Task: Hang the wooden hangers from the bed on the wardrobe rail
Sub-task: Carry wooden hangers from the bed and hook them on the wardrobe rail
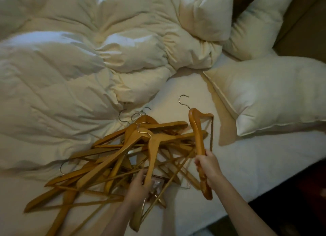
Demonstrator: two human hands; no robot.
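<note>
A tangled pile of several wooden hangers [112,158] with metal hooks lies on the white bed sheet [238,165]. My right hand [208,167] grips the arm of one wooden hanger [196,130] lifted at the pile's right side, its hook pointing away from me. My left hand [139,186] curls around the arm of another hanger [153,151] that lies on top of the pile. The wardrobe rail is out of view.
A crumpled cream duvet [79,68] covers the left and far part of the bed. Pillows [271,92] lie at the right and far right. The bed's edge runs along the lower right, with dark floor [291,200] beyond.
</note>
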